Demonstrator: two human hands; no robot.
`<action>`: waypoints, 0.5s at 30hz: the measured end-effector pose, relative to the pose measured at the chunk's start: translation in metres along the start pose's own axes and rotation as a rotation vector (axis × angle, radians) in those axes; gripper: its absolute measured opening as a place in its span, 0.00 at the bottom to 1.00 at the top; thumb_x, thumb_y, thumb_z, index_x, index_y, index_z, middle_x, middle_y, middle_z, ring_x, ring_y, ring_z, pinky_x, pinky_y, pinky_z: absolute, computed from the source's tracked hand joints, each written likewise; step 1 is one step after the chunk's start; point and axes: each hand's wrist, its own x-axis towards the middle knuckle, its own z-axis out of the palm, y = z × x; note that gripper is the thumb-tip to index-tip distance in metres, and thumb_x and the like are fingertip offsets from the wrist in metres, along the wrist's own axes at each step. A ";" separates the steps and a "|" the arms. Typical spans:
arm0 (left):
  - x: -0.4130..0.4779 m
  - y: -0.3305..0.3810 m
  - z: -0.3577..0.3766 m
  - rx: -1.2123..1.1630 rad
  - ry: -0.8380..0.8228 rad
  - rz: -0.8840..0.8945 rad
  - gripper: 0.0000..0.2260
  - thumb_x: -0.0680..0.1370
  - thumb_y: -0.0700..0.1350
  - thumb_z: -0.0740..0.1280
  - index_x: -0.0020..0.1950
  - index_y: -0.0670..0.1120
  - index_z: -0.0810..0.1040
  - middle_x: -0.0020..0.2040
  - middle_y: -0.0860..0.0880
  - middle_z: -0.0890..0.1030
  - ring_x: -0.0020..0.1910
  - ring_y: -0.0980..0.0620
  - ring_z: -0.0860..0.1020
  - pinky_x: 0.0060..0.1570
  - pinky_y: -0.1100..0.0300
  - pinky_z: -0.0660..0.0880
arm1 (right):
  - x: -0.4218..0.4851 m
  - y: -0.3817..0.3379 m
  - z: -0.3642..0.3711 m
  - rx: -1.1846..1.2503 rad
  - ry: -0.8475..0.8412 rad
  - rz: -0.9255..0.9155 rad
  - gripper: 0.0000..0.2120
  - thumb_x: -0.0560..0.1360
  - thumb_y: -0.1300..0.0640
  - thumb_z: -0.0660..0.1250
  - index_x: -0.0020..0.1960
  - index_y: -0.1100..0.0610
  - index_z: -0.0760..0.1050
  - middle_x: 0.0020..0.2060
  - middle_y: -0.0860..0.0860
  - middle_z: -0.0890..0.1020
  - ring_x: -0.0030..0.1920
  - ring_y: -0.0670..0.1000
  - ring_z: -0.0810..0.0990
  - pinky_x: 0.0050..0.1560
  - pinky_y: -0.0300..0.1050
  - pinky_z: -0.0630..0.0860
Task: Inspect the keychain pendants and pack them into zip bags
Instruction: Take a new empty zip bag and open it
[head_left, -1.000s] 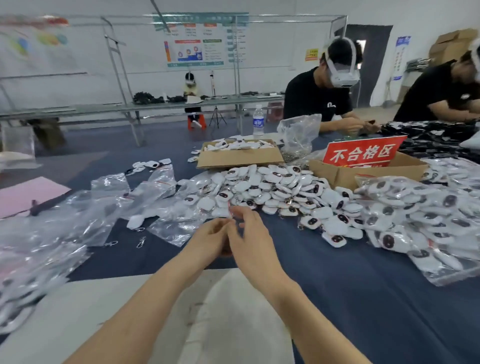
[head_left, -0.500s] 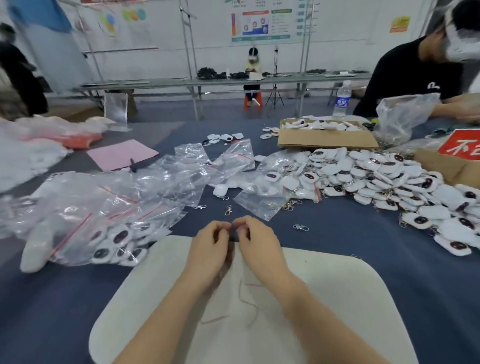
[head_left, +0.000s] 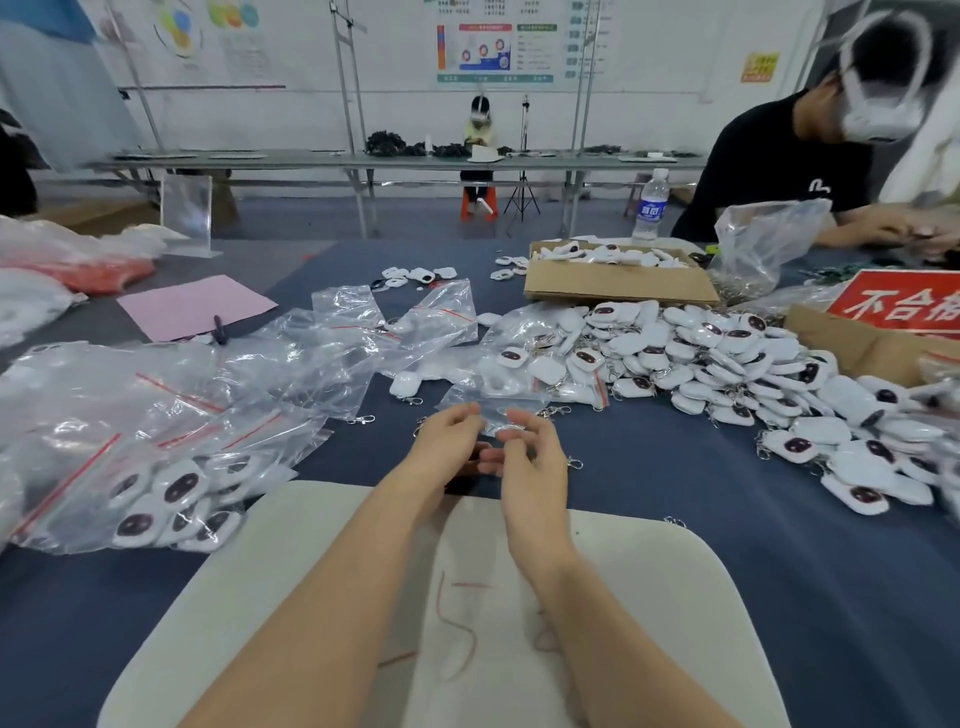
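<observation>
My left hand (head_left: 447, 441) and my right hand (head_left: 532, 462) hover close together above the blue cloth, fingers loosely curved and slightly spread. Their fingertips reach the near edge of a small clear zip bag (head_left: 498, 408); nothing is plainly gripped. A big heap of white keychain pendants (head_left: 701, 364) with dark oval faces and metal clasps spreads to the right. Empty clear zip bags (head_left: 291, 374) with red seal lines lie to the left. A filled bag of pendants (head_left: 171, 493) sits at the near left.
A white board (head_left: 649, 597) lies under my forearms. At the back stands a cardboard box (head_left: 618, 283) holding pendants, with a water bottle (head_left: 649, 208) behind it. A red sign (head_left: 904, 306) stands in another box at right. A person (head_left: 779, 156) works opposite. Pink paper (head_left: 192, 306) lies back left.
The view swung left and down. My hands, pinched together before, have parted a little, loosened their fingers and moved forward to the clear bag's edge.
</observation>
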 end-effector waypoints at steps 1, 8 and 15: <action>0.001 0.000 0.002 0.018 0.011 0.002 0.08 0.82 0.40 0.61 0.57 0.47 0.78 0.42 0.44 0.80 0.33 0.53 0.78 0.31 0.62 0.76 | 0.000 -0.001 0.000 0.022 0.003 0.002 0.17 0.81 0.67 0.54 0.57 0.50 0.75 0.39 0.44 0.82 0.37 0.44 0.83 0.42 0.37 0.80; -0.001 -0.008 0.000 -0.079 0.128 0.062 0.10 0.82 0.43 0.63 0.45 0.39 0.79 0.42 0.41 0.79 0.39 0.50 0.80 0.34 0.59 0.80 | 0.001 -0.006 -0.002 0.078 0.010 0.056 0.15 0.81 0.69 0.55 0.60 0.55 0.74 0.47 0.52 0.79 0.34 0.47 0.82 0.43 0.39 0.81; -0.021 -0.010 -0.006 -0.104 0.208 0.174 0.08 0.83 0.43 0.65 0.48 0.44 0.82 0.44 0.46 0.82 0.39 0.57 0.83 0.35 0.61 0.81 | 0.000 -0.008 -0.003 0.038 -0.012 0.065 0.16 0.81 0.69 0.55 0.57 0.51 0.74 0.46 0.50 0.77 0.33 0.47 0.81 0.48 0.48 0.82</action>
